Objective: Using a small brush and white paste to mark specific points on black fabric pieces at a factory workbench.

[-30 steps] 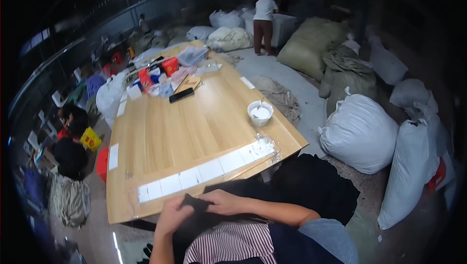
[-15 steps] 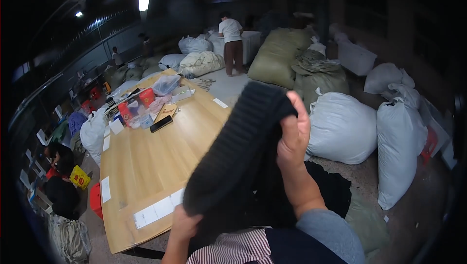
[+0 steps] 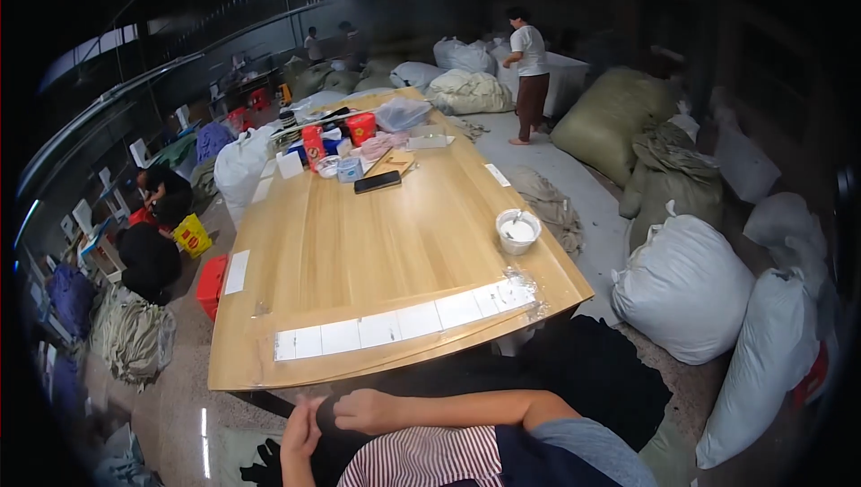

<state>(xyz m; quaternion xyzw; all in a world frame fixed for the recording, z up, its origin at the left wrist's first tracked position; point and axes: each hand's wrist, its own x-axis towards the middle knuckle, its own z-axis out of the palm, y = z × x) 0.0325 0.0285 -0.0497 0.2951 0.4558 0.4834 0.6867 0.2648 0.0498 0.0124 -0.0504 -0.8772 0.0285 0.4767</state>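
Low in front of me, just off the table's front edge, my left hand (image 3: pixel 301 431) and my right hand (image 3: pixel 366 411) are close together. Both are closed, with a dark edge of a black knitted garment (image 3: pixel 328 447) between them; the left fingertips are smeared by motion. Most of this garment is hidden by my hands and forearms. Black cloth (image 3: pixel 601 379) is heaped to the right of my right forearm, beside the table. More black fabric with a ragged outline (image 3: pixel 260 466) shows low at the left.
The wooden table (image 3: pixel 359 245) holds a phone (image 3: pixel 378 182), a white cup (image 3: pixel 517 230), a strip of white labels (image 3: pixel 417 318) and clutter at its far end. White sacks (image 3: pixel 686 285) and green sacks (image 3: pixel 619 124) stand right. A person (image 3: pixel 531 70) stands beyond the table.
Both hands have come down from in front of the table to below its front edge, bringing the black ribbed garment with them. The right hand has moved left, beside the left hand.
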